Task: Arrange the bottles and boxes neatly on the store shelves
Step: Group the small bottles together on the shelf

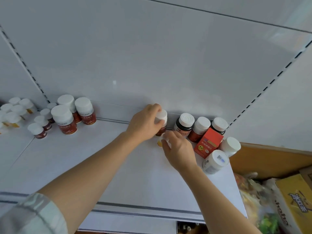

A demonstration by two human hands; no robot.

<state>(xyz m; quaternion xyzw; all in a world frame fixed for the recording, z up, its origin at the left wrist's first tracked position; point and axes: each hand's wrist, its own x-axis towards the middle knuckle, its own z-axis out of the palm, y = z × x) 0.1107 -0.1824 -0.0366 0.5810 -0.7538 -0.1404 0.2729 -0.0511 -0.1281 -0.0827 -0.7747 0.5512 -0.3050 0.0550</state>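
Two hands are out over the white shelf (70, 159), and I start at the far left of the frame. A cluster of small white-capped bottles (14, 109) sits there on the neighbouring shelf section, blurred at the edge. Just right of the slotted upright come small red-labelled bottles (39, 130), and beside them three bigger red bottles (65, 121) with white caps, standing upright near the back wall.

Centre frame now: my left hand (145, 123) curls over a white-capped red bottle (161, 122) that stands at the back lip of the shelf, fingers wrapped round its cap and thumb on the near side. Just below and right of it, my right hand (179, 150) closes round a small white bottle with a yellow label (160, 143); my fingers hide most of it, so I cannot tell whether it stands or tilts.

Moving right, a dark bottle (184, 125), a red one (199, 130) and another dark one (219, 125) line the back. A red box (208, 143) leans in front of them. Near it stands a white bottle (230, 146), with another white bottle (215, 162) tipped toward me at the shelf's right edge.

Lower right, off the shelf, sit a yellow carton (295, 203) and some blurred packets (258, 200).
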